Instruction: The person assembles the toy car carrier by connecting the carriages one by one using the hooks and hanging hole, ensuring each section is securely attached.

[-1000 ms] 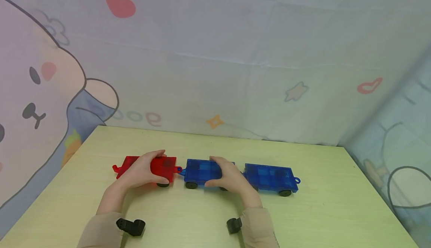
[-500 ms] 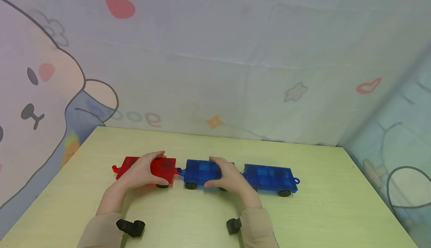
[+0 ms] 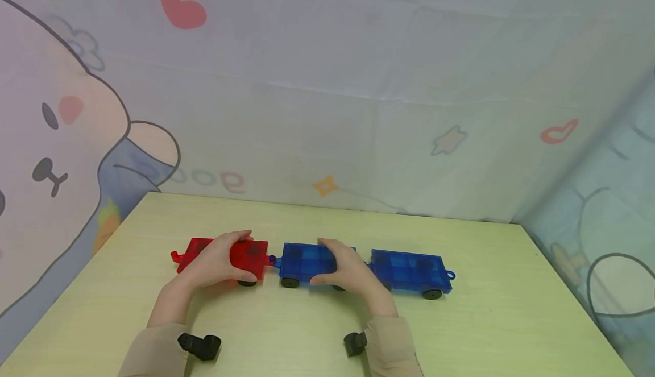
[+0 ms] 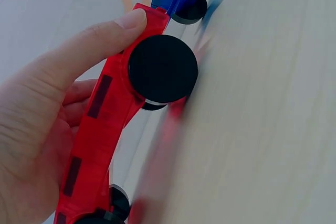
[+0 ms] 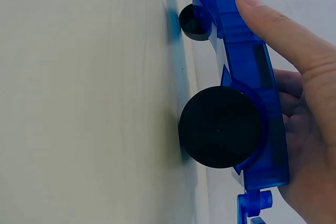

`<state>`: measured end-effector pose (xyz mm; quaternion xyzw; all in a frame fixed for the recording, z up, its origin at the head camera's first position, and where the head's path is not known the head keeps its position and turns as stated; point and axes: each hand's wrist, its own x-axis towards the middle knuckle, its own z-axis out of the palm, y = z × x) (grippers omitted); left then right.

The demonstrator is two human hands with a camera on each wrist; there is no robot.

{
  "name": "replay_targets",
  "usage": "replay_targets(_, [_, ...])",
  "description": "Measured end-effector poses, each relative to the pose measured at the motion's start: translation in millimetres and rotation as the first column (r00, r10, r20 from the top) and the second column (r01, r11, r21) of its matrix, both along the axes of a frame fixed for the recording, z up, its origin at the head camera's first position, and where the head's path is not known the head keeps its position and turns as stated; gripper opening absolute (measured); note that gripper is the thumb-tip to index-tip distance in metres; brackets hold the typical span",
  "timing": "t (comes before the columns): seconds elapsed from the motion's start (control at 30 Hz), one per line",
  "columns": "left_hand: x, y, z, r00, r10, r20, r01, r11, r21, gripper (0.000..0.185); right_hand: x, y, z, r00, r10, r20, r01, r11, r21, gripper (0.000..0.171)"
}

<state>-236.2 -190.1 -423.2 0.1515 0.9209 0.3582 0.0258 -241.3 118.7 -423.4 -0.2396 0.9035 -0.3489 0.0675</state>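
Three see-through toy train cars with black wheels stand in a row on the table. My left hand (image 3: 217,260) grips the red car (image 3: 252,255) across its width, thumb on the near side and fingers over the far side. A red hook sticks out at that car's left end. The middle blue car (image 3: 302,259) is held the same way by my right hand (image 3: 350,269). Between these two, the red and blue couplers overlap (image 3: 273,260). To the right stands another blue car (image 3: 409,269), with a ring at its right end; my right hand partly hides its left coupling.
The pale wooden table (image 3: 486,331) ends at the back against a printed cloth (image 3: 327,81) with hearts and a bear. Small black devices sit on both wrists, over beige sleeves (image 3: 156,351).
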Motion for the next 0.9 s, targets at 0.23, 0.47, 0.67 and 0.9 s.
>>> replay_targets(0.23, [-1.1, 3, 1.3, 1.0, 0.001, -0.004, -0.001, 0.999, -0.038, 0.097, -1.7, 2, -0.3, 1.0, 0.003, -0.01, -0.003, 1.0, 0.016, 0.089])
replay_targets(0.47, [0.0, 9, 9.3, 0.998, -0.046, -0.054, 0.04, 0.993, -0.108, 0.094, -2.8, 6, 0.1, 1.0, -0.004, -0.003, 0.004, 1.0, 0.006, 0.089])
replay_targets(0.67, [4.2, 15, 26.1, 0.995, -0.065, -0.07, 0.053, 0.985, -0.166, 0.082, -1.2, 10, 10.5, 0.989, -0.062, -0.132, 0.057, 0.998, -0.041, 0.057])
replay_targets(0.9, [7.5, 28, 42.3, 0.946, 0.04, -0.322, -0.094, 0.984, -0.153, 0.042, 7.6, 14, 32.4, 0.934, -0.168, -0.316, 0.172, 0.985, -0.015, 0.02])
